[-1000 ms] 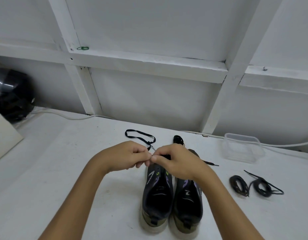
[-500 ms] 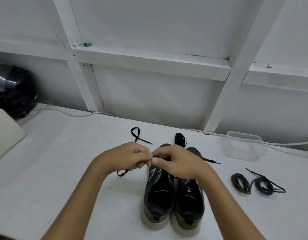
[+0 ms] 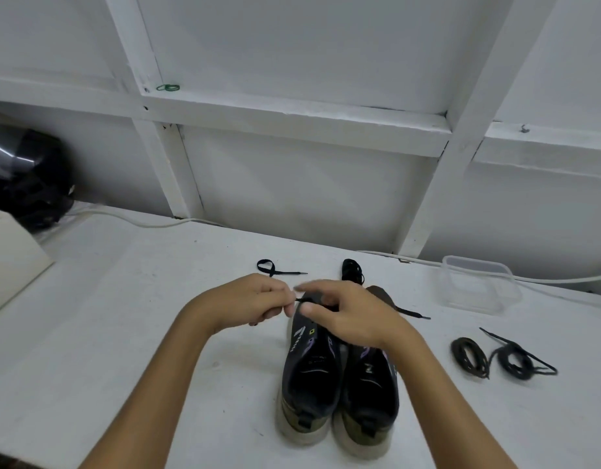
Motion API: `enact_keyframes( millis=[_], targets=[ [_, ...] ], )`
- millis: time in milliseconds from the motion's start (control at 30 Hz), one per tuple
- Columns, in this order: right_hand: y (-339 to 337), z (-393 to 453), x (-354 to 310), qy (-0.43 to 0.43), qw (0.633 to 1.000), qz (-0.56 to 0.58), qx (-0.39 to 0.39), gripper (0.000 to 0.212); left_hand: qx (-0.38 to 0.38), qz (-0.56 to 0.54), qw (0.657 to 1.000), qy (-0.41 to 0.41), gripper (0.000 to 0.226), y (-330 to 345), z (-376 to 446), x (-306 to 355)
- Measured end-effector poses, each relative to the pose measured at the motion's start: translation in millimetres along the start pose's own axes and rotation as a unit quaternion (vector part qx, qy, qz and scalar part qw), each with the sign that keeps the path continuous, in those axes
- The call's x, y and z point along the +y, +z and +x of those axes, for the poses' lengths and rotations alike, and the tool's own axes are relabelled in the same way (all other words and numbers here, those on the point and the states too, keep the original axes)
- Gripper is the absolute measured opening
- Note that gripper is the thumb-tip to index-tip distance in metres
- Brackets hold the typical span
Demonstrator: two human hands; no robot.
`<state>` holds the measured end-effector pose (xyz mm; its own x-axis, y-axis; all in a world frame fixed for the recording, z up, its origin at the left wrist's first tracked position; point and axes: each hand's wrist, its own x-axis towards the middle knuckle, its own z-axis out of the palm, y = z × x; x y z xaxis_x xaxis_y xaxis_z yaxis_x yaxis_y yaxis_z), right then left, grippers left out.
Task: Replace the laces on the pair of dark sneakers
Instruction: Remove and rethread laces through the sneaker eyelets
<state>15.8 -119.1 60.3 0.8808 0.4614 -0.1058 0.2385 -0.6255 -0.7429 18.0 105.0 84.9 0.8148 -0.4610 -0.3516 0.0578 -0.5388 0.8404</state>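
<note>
The left hand (image 3: 251, 304) pinches a black lace (image 3: 304, 301) at the toe end of the left sneaker (image 3: 311, 370); the right hand (image 3: 346, 314) hovers over that toe, fingers loosely spread, its grip hidden. The right sneaker (image 3: 368, 394) touches its mate on the white table (image 3: 106, 333); two coiled laces (image 3: 502, 355) lie well apart at right, near a clear plastic container (image 3: 476, 284).

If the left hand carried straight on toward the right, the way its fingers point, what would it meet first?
Probably the right hand's fingers, close beside the left hand above the left sneaker; depth is unclear.
</note>
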Motion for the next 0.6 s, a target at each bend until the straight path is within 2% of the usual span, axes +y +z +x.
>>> enact_keyframes(
  millis=[33, 100, 200, 233, 333, 367, 433, 467, 533, 567, 600],
  targets=[
    [4, 3, -5, -0.015, 1.000, -0.005, -0.009, 0.020, -0.003, -0.004, 1.000, 0.006, 0.034, 1, 1, 2],
    [1, 3, -3, -0.011, 1.000, -0.012, 0.000, 0.024, 0.004, 0.000, 1.000, 0.005, 0.033, -2, -1, 1],
    [-23, -6, 23, 0.057, 0.996, -0.019, 0.064, 0.028, 0.037, -0.002, 0.999, -0.020, 0.034, -18, -13, -12],
    [-30, -10, 34, 0.091, 0.993, -0.042, 0.063, 0.029, 0.044, -0.012, 0.998, -0.031, 0.035, -23, -18, -18],
    [-32, -19, 43, 0.140, 0.986, -0.086, -0.008, 0.014, 0.040, -0.010, 0.998, -0.045, 0.036, -30, -24, -25],
    [-28, -19, 34, 0.130, 0.989, -0.067, -0.016, 0.021, 0.033, -0.005, 0.999, -0.042, 0.036, -27, -22, -23],
    [-14, -13, 13, 0.078, 0.997, -0.017, -0.009, 0.053, 0.012, -0.002, 1.000, -0.029, 0.036, -17, -15, -15],
    [-7, -7, 3, 0.051, 0.999, -0.009, -0.017, 0.056, 0.001, 0.001, 1.000, -0.019, 0.036, -11, -11, -11],
    [5, 3, -13, 0.019, 0.999, -0.008, -0.040, 0.030, -0.013, 0.006, 1.000, -0.003, 0.036, -3, -5, -4],
    [7, 5, -17, 0.011, 0.999, -0.009, -0.043, 0.022, -0.011, 0.007, 1.000, -0.001, 0.036, -4, -4, -4],
    [4, 5, -16, 0.006, 0.999, -0.011, -0.039, 0.024, -0.005, 0.008, 1.000, -0.005, 0.035, -7, -6, -5]
  ],
)
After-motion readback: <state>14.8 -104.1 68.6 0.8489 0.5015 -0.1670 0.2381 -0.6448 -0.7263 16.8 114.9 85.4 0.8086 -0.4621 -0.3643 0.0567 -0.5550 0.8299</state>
